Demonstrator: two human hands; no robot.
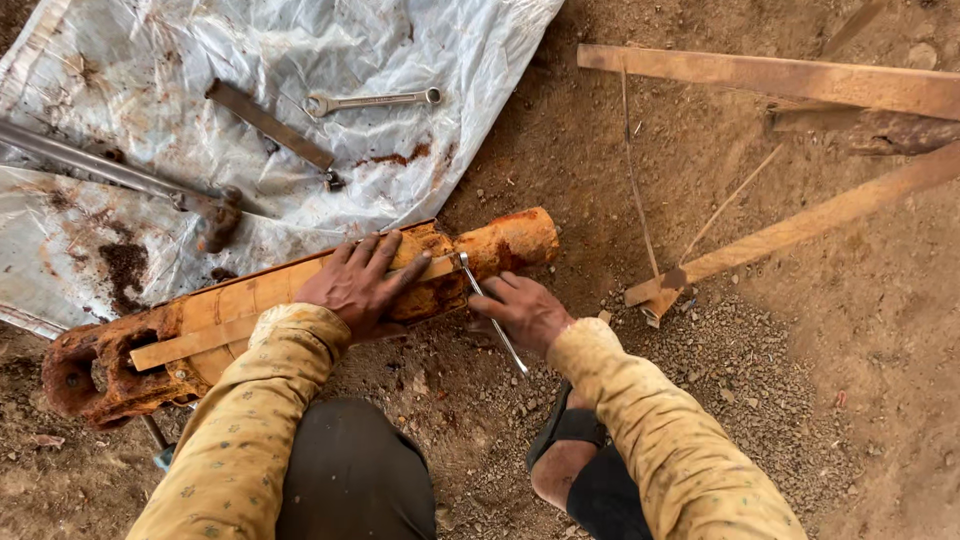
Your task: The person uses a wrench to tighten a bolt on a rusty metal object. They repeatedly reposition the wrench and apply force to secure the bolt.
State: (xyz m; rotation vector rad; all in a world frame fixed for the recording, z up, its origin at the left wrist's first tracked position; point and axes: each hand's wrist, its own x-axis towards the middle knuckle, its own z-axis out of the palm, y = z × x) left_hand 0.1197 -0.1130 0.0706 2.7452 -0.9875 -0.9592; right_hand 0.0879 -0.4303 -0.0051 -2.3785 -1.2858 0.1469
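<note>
A long rusty orange metal part [500, 245] lies on the dirt in front of me, with a wooden strip [190, 342] laid along its top. My left hand [360, 285] presses flat on the strip and the part, fingers spread. My right hand [522, 312] grips a slim silver spanner [478, 293], whose head sits against the rusty part near its right end. The handle sticks out toward me past my fingers.
A crumpled plastic sheet [300, 60] at the back left carries another silver spanner [372, 100], a flat metal bar [268, 125] and a long steel rod [100, 170]. Wooden slats [800, 80] lie crossed at the right. Gravel covers the ground near my sandalled foot [565, 425].
</note>
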